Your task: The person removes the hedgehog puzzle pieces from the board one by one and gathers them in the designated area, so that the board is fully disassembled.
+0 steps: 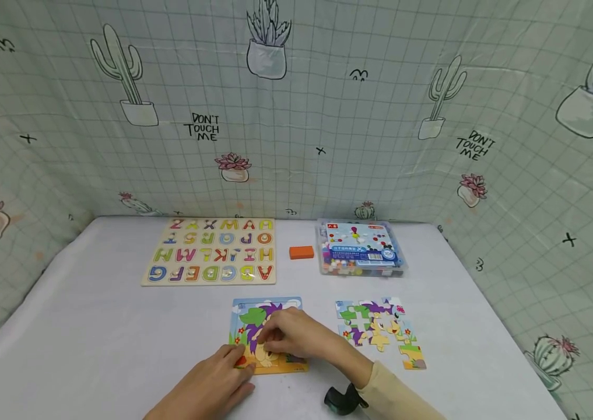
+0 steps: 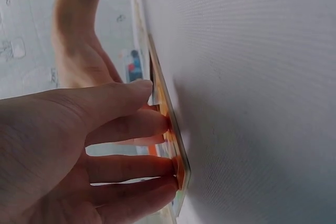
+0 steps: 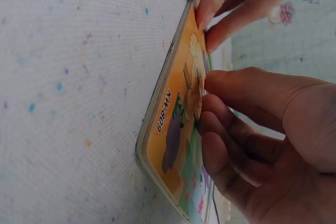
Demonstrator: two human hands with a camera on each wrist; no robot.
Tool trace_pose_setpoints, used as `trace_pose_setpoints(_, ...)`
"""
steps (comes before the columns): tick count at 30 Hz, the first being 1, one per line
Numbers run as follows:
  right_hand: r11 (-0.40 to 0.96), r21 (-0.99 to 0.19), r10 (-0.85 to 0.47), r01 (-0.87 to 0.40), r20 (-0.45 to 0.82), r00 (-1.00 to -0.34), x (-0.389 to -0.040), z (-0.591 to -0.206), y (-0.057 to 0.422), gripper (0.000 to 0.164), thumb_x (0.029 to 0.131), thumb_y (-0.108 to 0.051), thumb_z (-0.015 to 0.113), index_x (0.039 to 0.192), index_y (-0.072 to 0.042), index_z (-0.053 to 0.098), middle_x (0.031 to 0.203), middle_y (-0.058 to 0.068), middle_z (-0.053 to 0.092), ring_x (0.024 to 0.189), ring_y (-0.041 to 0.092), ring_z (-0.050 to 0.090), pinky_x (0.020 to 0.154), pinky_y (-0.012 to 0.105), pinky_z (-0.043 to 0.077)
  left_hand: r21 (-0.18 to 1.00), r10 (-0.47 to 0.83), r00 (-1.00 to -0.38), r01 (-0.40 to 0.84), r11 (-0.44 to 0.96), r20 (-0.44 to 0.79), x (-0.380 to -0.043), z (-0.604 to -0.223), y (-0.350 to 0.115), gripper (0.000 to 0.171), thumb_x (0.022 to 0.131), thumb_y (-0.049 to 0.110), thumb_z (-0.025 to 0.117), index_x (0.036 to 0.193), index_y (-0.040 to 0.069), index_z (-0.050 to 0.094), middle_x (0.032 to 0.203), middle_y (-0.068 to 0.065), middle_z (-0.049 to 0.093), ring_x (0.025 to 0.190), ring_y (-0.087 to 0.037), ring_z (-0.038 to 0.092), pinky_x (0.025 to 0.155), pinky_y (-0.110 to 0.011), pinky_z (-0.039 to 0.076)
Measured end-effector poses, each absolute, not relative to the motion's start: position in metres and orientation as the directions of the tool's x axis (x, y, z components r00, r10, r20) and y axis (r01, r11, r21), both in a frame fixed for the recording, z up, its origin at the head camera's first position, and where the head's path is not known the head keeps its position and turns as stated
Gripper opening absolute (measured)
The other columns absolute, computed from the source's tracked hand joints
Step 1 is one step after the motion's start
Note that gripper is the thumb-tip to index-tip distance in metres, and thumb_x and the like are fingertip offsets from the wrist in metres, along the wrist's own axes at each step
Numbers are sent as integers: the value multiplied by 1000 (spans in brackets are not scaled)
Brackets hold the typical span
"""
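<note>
A hedgehog picture puzzle board (image 1: 275,368) lies flat on the white table. My left hand (image 1: 212,376) rests on its lower left corner, the fairly straight fingers pressing the surface and edge, as the left wrist view shows close up. Over the lower middle of the board, my right hand (image 1: 296,332) has its fingers curled down. In the right wrist view, thumb and fingertips pinch a thin puzzle piece (image 3: 197,98) at the board's surface, partly hidden by them. Several loose puzzle pieces (image 1: 379,340) lie grouped to the right of the board.
A wooden alphabet board (image 1: 209,280) lies at the back left. Beside it is an orange block (image 1: 301,252), then a clear plastic box (image 1: 361,248) with colourful contents. A black device (image 1: 342,401) is at my right wrist. A patterned curtain (image 1: 296,116) hangs behind the table.
</note>
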State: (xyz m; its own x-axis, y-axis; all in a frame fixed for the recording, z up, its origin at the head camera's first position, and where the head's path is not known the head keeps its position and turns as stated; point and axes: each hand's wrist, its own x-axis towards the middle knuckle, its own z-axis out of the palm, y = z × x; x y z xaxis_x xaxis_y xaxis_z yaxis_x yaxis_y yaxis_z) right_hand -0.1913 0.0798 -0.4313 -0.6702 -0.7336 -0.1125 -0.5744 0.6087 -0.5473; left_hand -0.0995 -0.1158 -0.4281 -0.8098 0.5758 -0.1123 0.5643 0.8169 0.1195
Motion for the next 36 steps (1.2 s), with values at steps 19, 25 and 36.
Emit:
trace_pose_setpoints(19, 617, -576, -713, -536, -123, -690, -190, -430, 79, 10, 90, -20, 71, 98, -16, 76, 75, -15, 60, 67, -4, 51, 65, 13, 46, 137, 559, -821, 544, 828, -119, -101, -428, -114, 35, 89, 43, 68, 108, 14, 76, 117, -11, 67, 109, -27, 62, 91, -42, 55)
trace_pose_setpoints(25, 613, -575, -717, -541, -118, -687, -191, -430, 79, 11, 91, -23, 71, 98, -18, 77, 76, -15, 60, 70, -3, 51, 67, 14, 45, 126, 557, -823, 545, 829, -107, -100, -429, -115, 34, 89, 41, 68, 107, 13, 76, 117, -12, 67, 109, -28, 62, 90, -43, 55)
trace_pose_setpoints(36, 590, -631, -722, -503, -135, -678, -190, -432, 84, 10, 95, -17, 65, 102, -17, 72, 78, -14, 62, 64, -2, 48, 60, 13, 44, 123, 537, -834, 524, 842, -123, -100, -430, -113, 36, 88, 42, 69, 109, 13, 76, 118, -12, 66, 110, -28, 60, 91, -42, 55)
